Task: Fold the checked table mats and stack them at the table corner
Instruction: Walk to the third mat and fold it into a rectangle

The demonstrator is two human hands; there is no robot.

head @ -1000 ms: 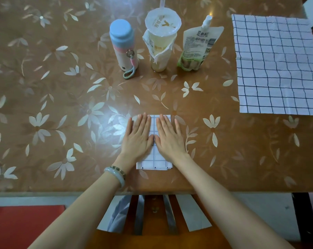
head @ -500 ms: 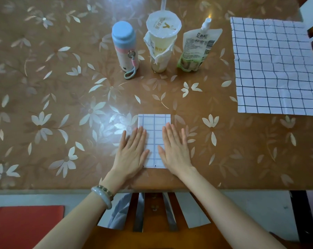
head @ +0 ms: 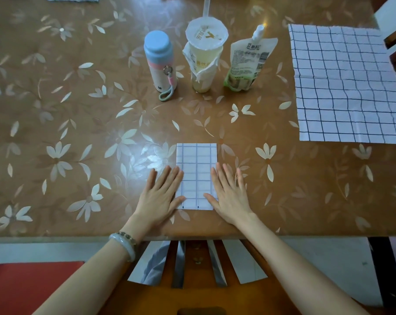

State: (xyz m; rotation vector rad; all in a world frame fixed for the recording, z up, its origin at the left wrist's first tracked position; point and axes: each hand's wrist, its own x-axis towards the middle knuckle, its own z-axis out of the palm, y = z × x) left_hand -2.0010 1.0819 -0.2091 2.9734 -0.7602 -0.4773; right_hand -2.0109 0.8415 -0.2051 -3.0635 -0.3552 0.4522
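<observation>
Both hands have slid apart off the folded mat (head: 196, 176) to its side edges, left hand (head: 161, 194) and right hand (head: 229, 193) flat, fingers straight, gripping nothing, seemingly smoothing creases; unfolded mat (head: 349, 85) waits far right on table (head: 56, 110).

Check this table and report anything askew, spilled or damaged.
Nothing spilled or damaged. The folded checked mat lies flat and square between the left hand and right hand. The unfolded checked mat at the right is creased but flat. The flask, sealed cup and spout pouch stand upright.
</observation>
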